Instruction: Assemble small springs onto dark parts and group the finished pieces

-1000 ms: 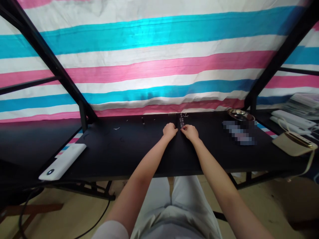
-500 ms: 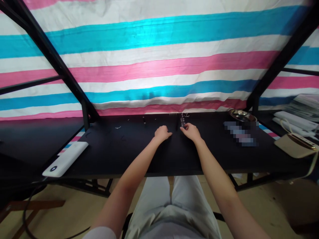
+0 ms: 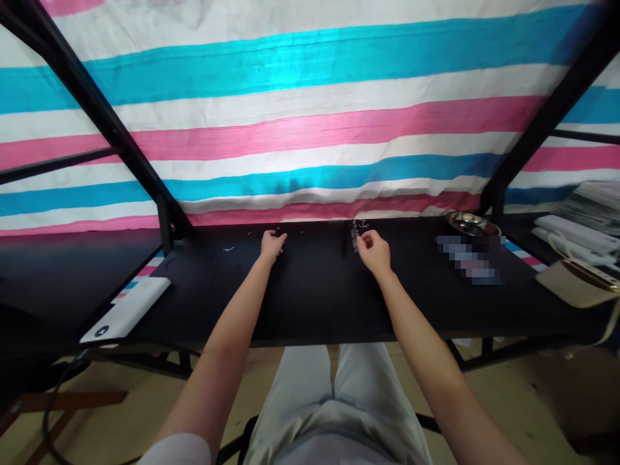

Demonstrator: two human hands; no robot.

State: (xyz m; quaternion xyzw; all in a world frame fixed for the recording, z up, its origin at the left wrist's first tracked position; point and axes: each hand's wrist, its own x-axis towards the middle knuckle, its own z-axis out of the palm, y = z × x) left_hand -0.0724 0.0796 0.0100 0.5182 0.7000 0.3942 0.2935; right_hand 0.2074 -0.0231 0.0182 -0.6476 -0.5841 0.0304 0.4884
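Observation:
At the far middle of the black table point(image 3: 310, 297), a strand of greyish-purple beads point(image 3: 355, 237) lies lengthwise. My right hand point(image 3: 376, 253) is at its right side, fingers curled and thumb tip against the beads. Further left, my left hand point(image 3: 272, 246) surrounds a small dark piece point(image 3: 278, 230) with a pale tip. Thumb and forefinger are apart there, and the hand partly hides the piece. A thin dark rod point(image 3: 345, 237) lies just left of the beads, and a white string point(image 3: 363, 224) shows beyond them.
White thread scraps point(image 3: 228, 248) lie at the left. A white power bank point(image 3: 126, 310) rests at the left front corner. On the right are a shiny metal bowl point(image 3: 472, 224), a blurred-out item point(image 3: 467, 259) and a beige pouch point(image 3: 571, 284). Black frame posts rise before a striped sheet point(image 3: 310, 135).
My left hand has moved left, from the table's middle to the small dark piece. My right hand stays by the beads, its fingers more curled.

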